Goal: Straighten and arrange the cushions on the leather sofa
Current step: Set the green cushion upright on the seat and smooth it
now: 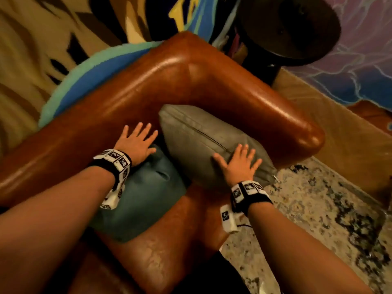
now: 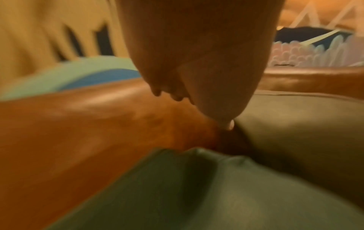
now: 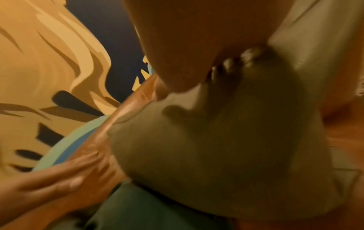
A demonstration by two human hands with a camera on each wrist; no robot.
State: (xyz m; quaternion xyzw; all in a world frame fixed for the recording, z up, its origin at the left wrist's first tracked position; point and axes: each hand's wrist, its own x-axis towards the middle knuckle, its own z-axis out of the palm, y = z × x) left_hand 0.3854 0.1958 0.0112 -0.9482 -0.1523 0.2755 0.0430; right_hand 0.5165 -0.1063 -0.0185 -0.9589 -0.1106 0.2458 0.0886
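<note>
We are seeing a grey cushion [image 1: 199, 143] standing tilted in the corner of the brown leather sofa [image 1: 148, 85], zipper edge up; a teal cushion [image 1: 146, 200] is lying just beside it, touching.

The sofa [image 1: 174, 85] was glossy reddish-brown, one cushion [image 1: 203, 141] grey-olive, the other [image 1: 148, 200] teal; the rug [image 1: 318, 219] was cream, mottled black; the wristbands [image 1: 116, 164] black-and-white checked.
</note>
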